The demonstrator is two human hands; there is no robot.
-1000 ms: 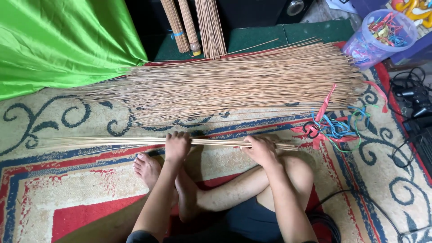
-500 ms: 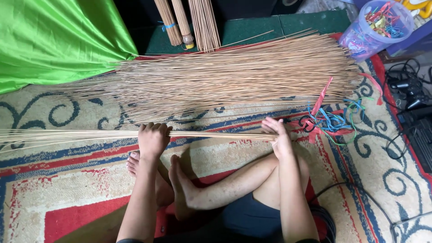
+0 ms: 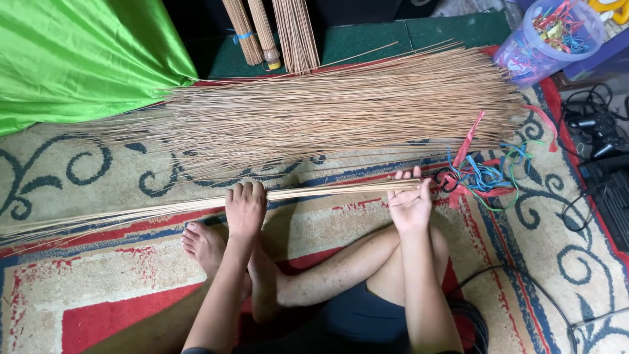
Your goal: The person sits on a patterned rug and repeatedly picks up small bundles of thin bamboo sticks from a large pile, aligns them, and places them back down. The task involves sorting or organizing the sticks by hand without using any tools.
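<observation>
A thin bundle (image 3: 196, 206) of pale sticks lies across the rug (image 3: 78, 282), running from the far left edge to just in front of the crossed legs. The left hand (image 3: 245, 210) rests palm-down on the bundle near its middle, fingers curled over the sticks and grasping them. The right hand (image 3: 409, 202) is at the bundle's right end, palm open with fingers spread upward, the stick ends butting against it; it does not close around them.

Beyond the bundle, a large loose pile (image 3: 341, 111) of the same sticks fans across the rug, too many to count. Just right of the right hand lies a tangle of strings (image 3: 481, 174), red, blue and green.

One clear plastic tub (image 3: 547, 33) stands at the top right, holding more coloured strings. Three tied stick bundles (image 3: 268, 29) lean at the top centre. A green cloth (image 3: 78, 59) fills the top left. Black cables (image 3: 590, 124) lie along the right edge.
</observation>
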